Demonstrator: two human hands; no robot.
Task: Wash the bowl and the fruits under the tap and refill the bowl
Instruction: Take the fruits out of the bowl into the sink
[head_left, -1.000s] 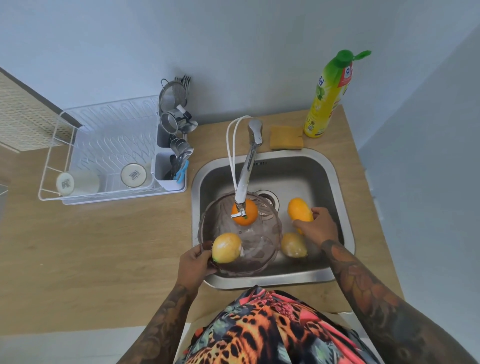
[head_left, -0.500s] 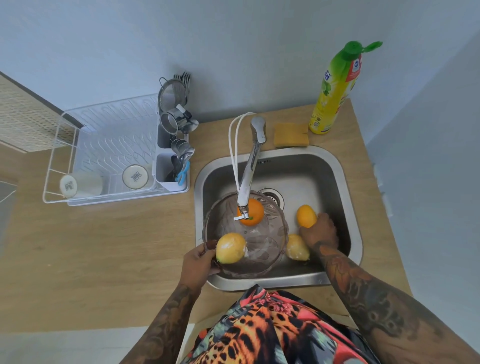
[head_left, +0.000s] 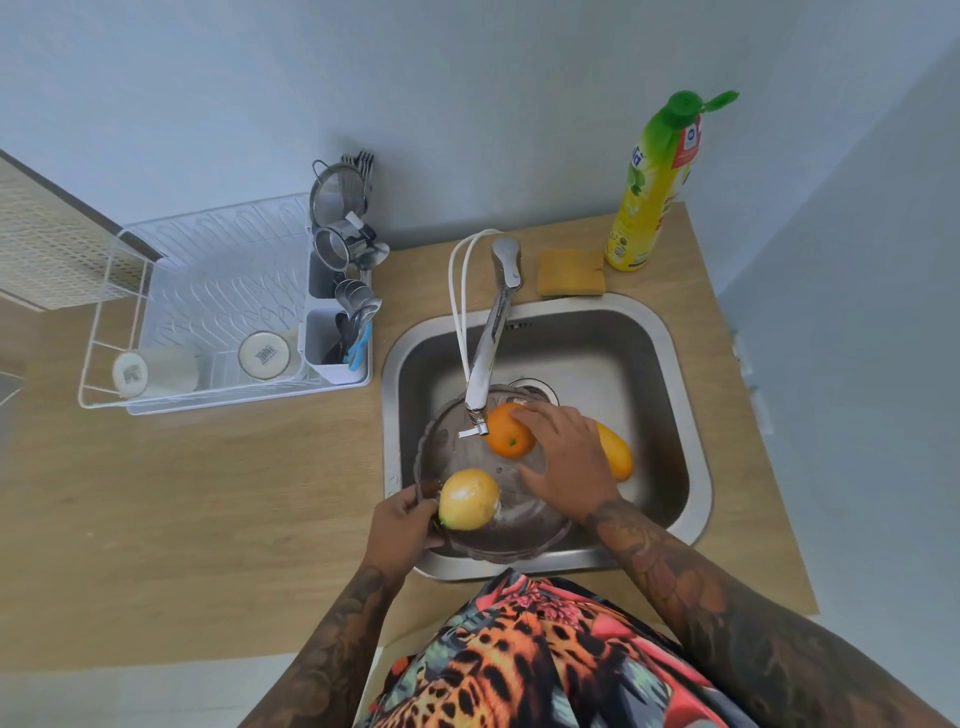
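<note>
Left hand (head_left: 402, 519) pinched on the near-left rim of the glass bowl (head_left: 457, 457), thumb over the edge, holding the bowl steady and apparently tilted up off the sink floor, likely so it sits under the spout. Right hand (head_left: 569, 462) spread open over the bowl's far side, fingers loose, fingertips (head_left: 519, 415) resting against the orange (head_left: 509, 439); not closed round it, so either just set down or about to be turned. No fruit carried in that palm, as far as can be seen.

Inside the bowl: orange at the far side, directly beneath the tap (head_left: 483, 379) outlet; yellow lemon (head_left: 467, 499) at the near-left, close to the gripping thumb. Outside the bowl, lying in the sink (head_left: 670, 447) to the right and partly hidden behind the right hand: an orange-yellow mango-like fruit (head_left: 615, 457), presumably waiting its turn. No water stream clearly discernible, so running or not cannot be told.

Further out on the worktop (head_left: 234, 493): sponge (head_left: 570, 273) and green-capped detergent bottle (head_left: 657, 182) behind the sink, within reach for scrubbing. To the left, white drying rack (head_left: 156, 291) with two cups lying in it and a cutlery holder (head_left: 337, 343) with utensils.

Refilling judged part-way: two fruits in, at least one not yet in.
</note>
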